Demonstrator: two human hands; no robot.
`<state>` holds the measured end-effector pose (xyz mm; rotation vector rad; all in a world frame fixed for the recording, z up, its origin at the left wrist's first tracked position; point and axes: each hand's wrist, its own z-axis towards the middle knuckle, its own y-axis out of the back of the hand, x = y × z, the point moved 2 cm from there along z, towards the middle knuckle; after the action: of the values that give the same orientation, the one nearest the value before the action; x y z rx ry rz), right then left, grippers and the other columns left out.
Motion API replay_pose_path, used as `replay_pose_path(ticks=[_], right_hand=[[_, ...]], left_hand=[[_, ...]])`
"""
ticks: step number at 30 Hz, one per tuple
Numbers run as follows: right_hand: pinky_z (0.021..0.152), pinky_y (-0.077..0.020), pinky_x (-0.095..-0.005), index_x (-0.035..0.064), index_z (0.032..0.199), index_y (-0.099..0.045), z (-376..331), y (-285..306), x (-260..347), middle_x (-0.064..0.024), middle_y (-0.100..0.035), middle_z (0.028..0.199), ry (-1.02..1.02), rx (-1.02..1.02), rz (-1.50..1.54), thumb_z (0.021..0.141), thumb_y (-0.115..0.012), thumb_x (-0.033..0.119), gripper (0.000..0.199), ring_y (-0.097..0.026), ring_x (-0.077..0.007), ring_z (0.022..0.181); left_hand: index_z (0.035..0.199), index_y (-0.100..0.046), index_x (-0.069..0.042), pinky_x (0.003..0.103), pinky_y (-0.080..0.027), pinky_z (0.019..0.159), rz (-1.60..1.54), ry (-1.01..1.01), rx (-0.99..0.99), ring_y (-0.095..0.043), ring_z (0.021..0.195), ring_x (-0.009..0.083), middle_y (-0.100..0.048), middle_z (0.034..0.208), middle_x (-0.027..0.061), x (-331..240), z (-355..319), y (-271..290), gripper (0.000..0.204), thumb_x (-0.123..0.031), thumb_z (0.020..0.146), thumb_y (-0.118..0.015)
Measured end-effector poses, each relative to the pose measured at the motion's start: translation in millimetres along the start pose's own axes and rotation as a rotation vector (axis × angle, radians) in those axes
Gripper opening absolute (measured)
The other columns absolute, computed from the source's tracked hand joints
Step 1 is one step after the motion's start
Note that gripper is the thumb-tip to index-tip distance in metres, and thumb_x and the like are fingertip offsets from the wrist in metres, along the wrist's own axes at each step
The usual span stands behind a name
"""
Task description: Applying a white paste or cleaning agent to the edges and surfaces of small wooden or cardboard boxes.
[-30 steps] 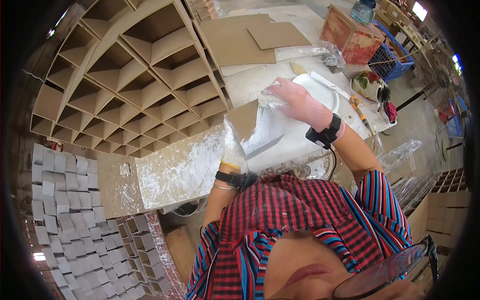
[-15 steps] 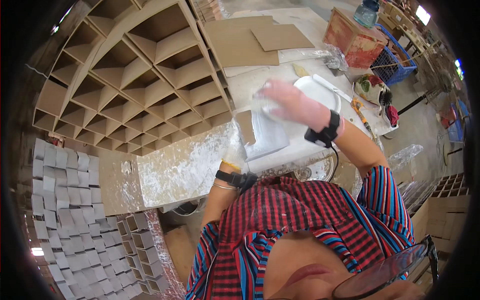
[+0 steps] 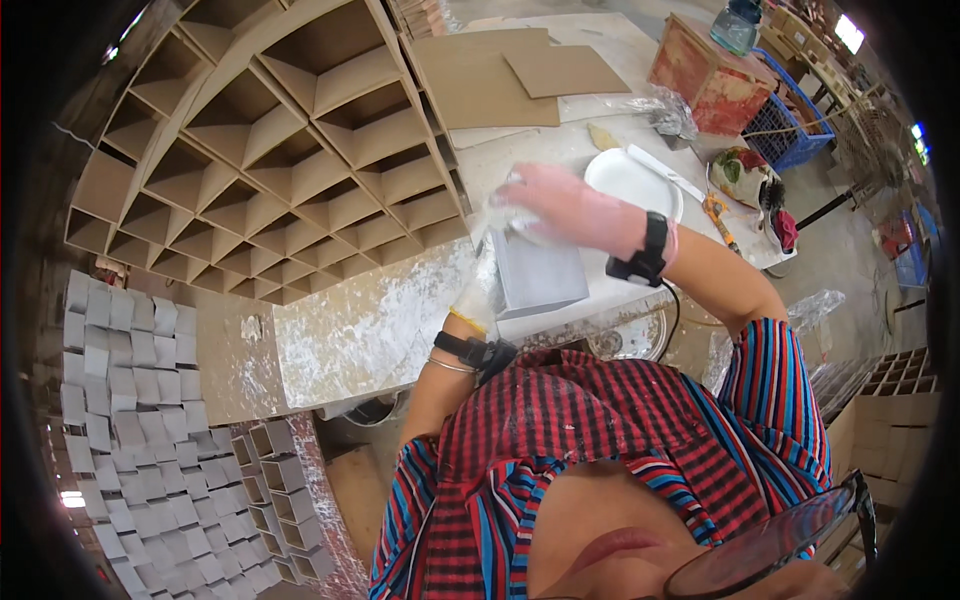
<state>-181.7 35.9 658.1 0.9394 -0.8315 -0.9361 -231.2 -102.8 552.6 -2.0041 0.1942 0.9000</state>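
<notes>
On the white-smeared worktable (image 3: pixel 350 330), a small box (image 3: pixel 542 272) with a pale grey-white coated face stands in front of me. My left hand (image 3: pixel 480 278), in a whitened glove with a yellow cuff edge, grips the box along its left side; its fingertips are blurred. Over the box's far edge reaches my right hand (image 3: pixel 575 205), fingers curled round something white that is smeared by motion. Just beyond that hand lies a round white plate (image 3: pixel 632 188). A flat white strip (image 3: pixel 665 172) rests across the plate's right rim.
Tall brown board compartments (image 3: pixel 290 150) stand at the left. Brown flat boards (image 3: pixel 485 80) lie at the back, near a red-stained box (image 3: pixel 705 75) with a jar (image 3: pixel 735 28) on top. An orange-handled tool (image 3: pixel 720 222) lies right. Several grey boxes (image 3: pixel 150 400) are stacked lower left.
The box's upper face, partly bare brown before, now shows an evenly pale grey-white side. My right hand has shifted slightly left, and my left hand slightly right.
</notes>
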Motion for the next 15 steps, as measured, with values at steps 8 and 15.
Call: replay_pose_path(ticks=[8, 15], right_hand=[[0.089, -0.0444, -0.0400, 0.0113, 0.114, -0.053, 5.1, -20.6, 17.6, -0.0134, -0.053, 0.110, 0.208, -0.081, 0.053, 0.076, -0.065, 0.013, 0.039, -0.053, -0.0310, 0.105], [0.087, -0.0438, -0.0410, 0.0116, 0.114, -0.053, -5.8, -4.1, 10.6, -0.0138, -0.054, 0.105, 0.089, -0.151, 0.106, 0.074, -0.067, 0.011, 0.043, -0.052, -0.0321, 0.103]], left_hand=[[0.128, -0.046, -0.006, 0.032, -0.050, 0.087, 0.302, -0.185, 0.049, -0.056, 0.107, 0.0202, -0.055, 0.120, 0.0090, 2.3, -5.3, 18.8, 0.045, -0.037, 0.097, -0.040], [0.124, -0.049, -0.004, 0.029, -0.052, 0.085, 0.052, 0.017, 0.148, -0.057, 0.104, 0.0197, -0.056, 0.118, 0.0107, 10.8, -2.7, 31.7, 0.032, -0.017, 0.095, -0.046]])
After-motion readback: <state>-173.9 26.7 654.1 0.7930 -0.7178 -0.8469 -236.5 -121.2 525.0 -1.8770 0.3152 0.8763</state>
